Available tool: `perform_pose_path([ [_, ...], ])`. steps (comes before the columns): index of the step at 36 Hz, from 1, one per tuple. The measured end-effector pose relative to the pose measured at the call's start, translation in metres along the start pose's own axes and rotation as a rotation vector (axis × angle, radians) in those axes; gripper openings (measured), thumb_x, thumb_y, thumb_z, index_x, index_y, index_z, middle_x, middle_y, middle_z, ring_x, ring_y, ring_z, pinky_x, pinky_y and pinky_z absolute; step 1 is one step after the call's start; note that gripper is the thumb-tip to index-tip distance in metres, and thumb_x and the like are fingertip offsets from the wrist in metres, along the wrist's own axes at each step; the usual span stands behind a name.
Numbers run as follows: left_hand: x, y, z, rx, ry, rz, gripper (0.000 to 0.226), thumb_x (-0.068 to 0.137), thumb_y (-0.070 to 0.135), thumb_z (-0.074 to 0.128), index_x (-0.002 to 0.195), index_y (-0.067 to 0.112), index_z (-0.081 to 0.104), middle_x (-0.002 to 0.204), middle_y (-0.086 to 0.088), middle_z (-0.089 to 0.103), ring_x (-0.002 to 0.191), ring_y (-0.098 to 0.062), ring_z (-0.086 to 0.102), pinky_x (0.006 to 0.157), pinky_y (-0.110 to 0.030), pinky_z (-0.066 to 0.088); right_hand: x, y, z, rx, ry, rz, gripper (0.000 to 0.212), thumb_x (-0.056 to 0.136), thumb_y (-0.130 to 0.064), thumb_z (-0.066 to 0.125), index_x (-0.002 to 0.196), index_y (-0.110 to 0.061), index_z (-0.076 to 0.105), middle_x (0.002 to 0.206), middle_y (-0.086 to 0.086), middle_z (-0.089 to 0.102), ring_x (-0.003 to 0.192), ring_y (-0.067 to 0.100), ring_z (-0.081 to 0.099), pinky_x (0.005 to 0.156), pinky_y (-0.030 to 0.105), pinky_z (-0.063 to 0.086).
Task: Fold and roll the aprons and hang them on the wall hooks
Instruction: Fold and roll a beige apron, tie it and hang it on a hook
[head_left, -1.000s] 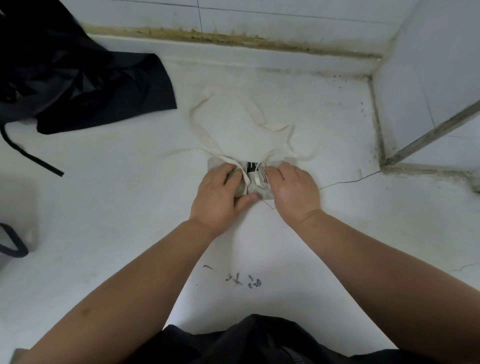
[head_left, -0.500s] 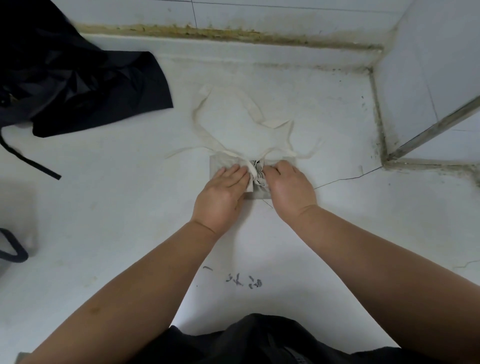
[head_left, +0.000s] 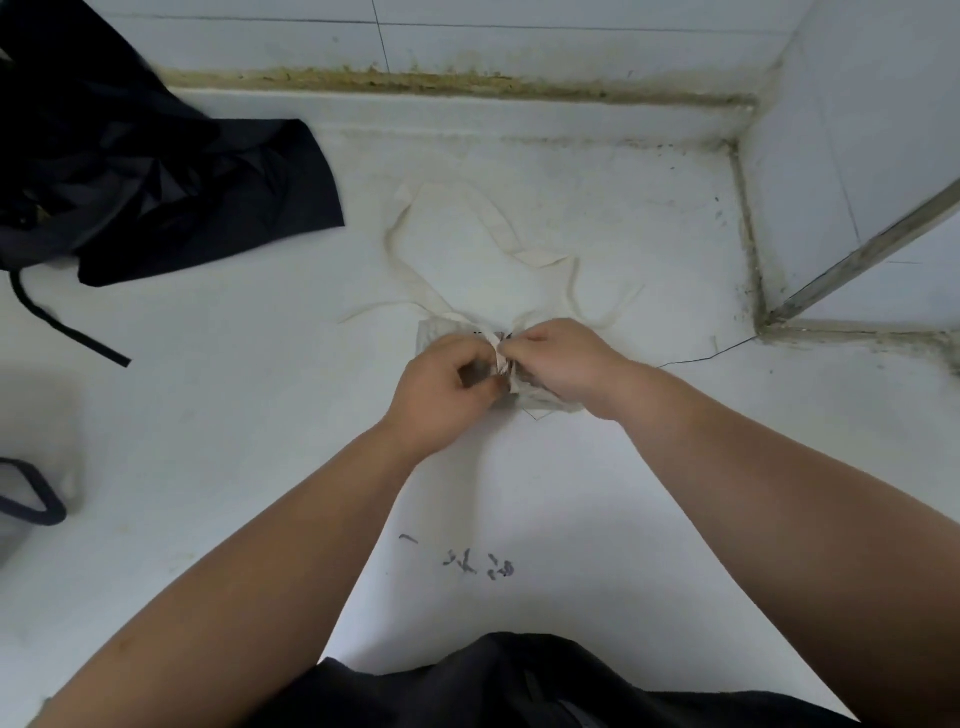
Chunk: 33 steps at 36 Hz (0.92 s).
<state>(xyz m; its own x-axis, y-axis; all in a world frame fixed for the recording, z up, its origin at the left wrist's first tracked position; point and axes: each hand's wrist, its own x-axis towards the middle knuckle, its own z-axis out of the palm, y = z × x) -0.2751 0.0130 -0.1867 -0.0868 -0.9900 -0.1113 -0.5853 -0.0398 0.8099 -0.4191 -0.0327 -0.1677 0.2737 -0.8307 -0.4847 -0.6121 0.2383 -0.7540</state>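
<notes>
Binding looks to be the step in hand: the cream apron (head_left: 435, 332) is already down to a small folded roll, lying on the white table (head_left: 234, 415) just above the middle of the frame, mostly under my hands. My left hand (head_left: 447, 387) has its grip curled in, thumb and fingers pinching a cream strap (head_left: 496, 356) where it crosses the roll's middle. My right hand (head_left: 563, 364) meets it there, fingers bent over the roll and pinching the same strap, as far as I can tell. The rest of the ties (head_left: 410, 270) trail loose in loops toward the upper centre. Next, I judge, the strap wants wrapping snug and knotting, leaving a loop free for a hook. A black apron (head_left: 208, 197) lies crumpled at upper left, not yet folded.
</notes>
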Motion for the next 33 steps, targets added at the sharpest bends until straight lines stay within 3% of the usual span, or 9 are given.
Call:
perform_pose_path([
  [4,0.002,0.006,0.002,-0.17,-0.011,-0.153,0.007,0.086,0.014,0.067,0.082,0.008,0.067,0.081,-0.008,0.063,0.072,-0.018,0.054,0.069,-0.03,0.042,0.004,0.001,-0.006,0.097,0.024,0.049,0.039,0.085,-0.011,0.05,0.047,-0.016,0.04,0.033,-0.012,0.038,0.032,0.004,0.034,0.037,0.015,0.026],
  [8,0.001,0.006,-0.008,-0.4,0.114,-0.23,0.025,0.094,0.014,0.06,0.069,0.01,0.058,0.059,0.01,0.047,0.057,-0.006,0.038,0.055,-0.015,0.032,0.002,0.002,-0.006,0.053,0.042,0.023,0.039,0.087,-0.017,0.052,0.05,-0.016,0.04,0.039,-0.01,0.039,0.039,0.005,0.037,0.043,0.018,0.029],
  [10,0.002,0.005,-0.013,-0.49,0.155,-0.255,0.026,0.095,0.014,0.057,0.07,0.016,0.062,0.068,0.009,0.059,0.062,-0.003,0.048,0.058,-0.012,0.038,0.002,0.001,-0.003,0.017,-0.007,0.022,0.042,0.087,-0.03,0.058,0.052,-0.018,0.039,0.049,-0.005,0.039,0.048,0.01,0.037,0.049,0.024,0.028],
  [12,0.002,0.004,-0.015,-0.525,0.137,-0.277,0.024,0.097,0.014,0.055,0.075,0.019,0.064,0.081,0.005,0.066,0.068,-0.002,0.054,0.061,-0.012,0.041,0.001,-0.001,0.0,-0.014,-0.058,0.016,0.044,0.084,-0.038,0.063,0.051,-0.021,0.04,0.046,-0.008,0.037,0.046,0.007,0.035,0.047,0.022,0.027],
  [17,0.003,0.001,-0.015,-0.596,0.061,-0.297,0.02,0.096,0.014,0.055,0.078,0.014,0.063,0.089,-0.001,0.067,0.088,-0.011,0.058,0.069,-0.015,0.042,0.005,-0.001,0.002,0.017,-0.085,-0.008,0.044,0.087,-0.018,0.062,0.05,-0.017,0.04,0.044,-0.006,0.034,0.039,0.005,0.032,0.04,0.017,0.025],
  [20,0.003,0.001,-0.018,-0.607,0.022,-0.317,0.014,0.096,0.015,0.056,0.09,0.006,0.065,0.094,-0.003,0.068,0.087,-0.013,0.057,0.075,-0.019,0.043,0.007,-0.005,0.004,0.073,-0.056,0.066,0.035,0.09,-0.017,0.059,0.057,-0.015,0.046,0.055,-0.002,0.04,0.051,0.01,0.036,0.048,0.02,0.03],
  [23,0.005,0.005,-0.023,-0.604,-0.04,-0.354,0.012,0.095,0.017,0.056,0.091,0.012,0.066,0.089,0.001,0.069,0.082,-0.011,0.058,0.077,-0.021,0.044,0.007,-0.01,0.003,0.417,0.025,0.146,0.025,0.093,-0.018,0.055,0.069,-0.013,0.055,0.067,0.0,0.052,0.063,0.014,0.043,0.059,0.025,0.035],
  [27,0.013,0.014,-0.023,-0.381,-0.101,-0.366,0.019,0.095,0.02,0.056,0.077,0.016,0.062,0.077,-0.002,0.058,0.061,-0.008,0.045,0.056,-0.017,0.036,0.002,-0.008,0.005,0.722,0.041,0.146,0.024,0.095,-0.018,0.056,0.071,-0.015,0.057,0.072,0.004,0.057,0.066,0.017,0.049,0.066,0.029,0.042],
  [33,0.015,0.02,-0.023,-0.373,-0.159,-0.371,0.021,0.097,0.018,0.051,0.084,0.02,0.067,0.076,0.0,0.056,0.065,-0.008,0.046,0.052,-0.009,0.037,-0.008,-0.018,0.017,0.476,0.032,0.006,0.013,0.094,-0.016,0.057,0.082,-0.017,0.062,0.076,0.0,0.058,0.07,0.01,0.053,0.065,0.019,0.043],
])
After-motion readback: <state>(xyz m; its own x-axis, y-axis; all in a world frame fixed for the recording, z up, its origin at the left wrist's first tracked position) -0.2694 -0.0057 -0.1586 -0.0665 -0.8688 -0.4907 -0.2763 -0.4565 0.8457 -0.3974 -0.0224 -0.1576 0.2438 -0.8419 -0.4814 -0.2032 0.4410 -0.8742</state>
